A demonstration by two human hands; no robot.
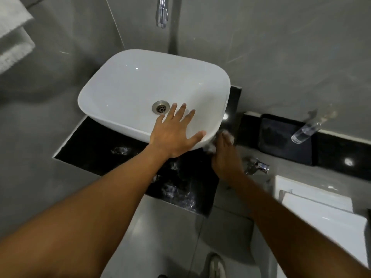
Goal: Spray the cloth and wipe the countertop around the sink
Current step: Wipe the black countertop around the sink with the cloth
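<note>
Countertop (96,143): cloth (229,137) under right grip (224,155), beside sink (124,81).

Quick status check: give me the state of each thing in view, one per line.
left hand: open, flat on the sink rim
right hand: shut on the cloth
cloth: bunched, at the sink's right base
sink: empty, drain open
countertop: smeared with wet streaks
spray bottle: blurred, on the ledge

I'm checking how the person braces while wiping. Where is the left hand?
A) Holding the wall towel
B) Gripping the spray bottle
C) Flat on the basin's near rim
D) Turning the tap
C: the left hand lies spread open on the white basin's near rim, while the right hand presses the cloth beside it.
</note>
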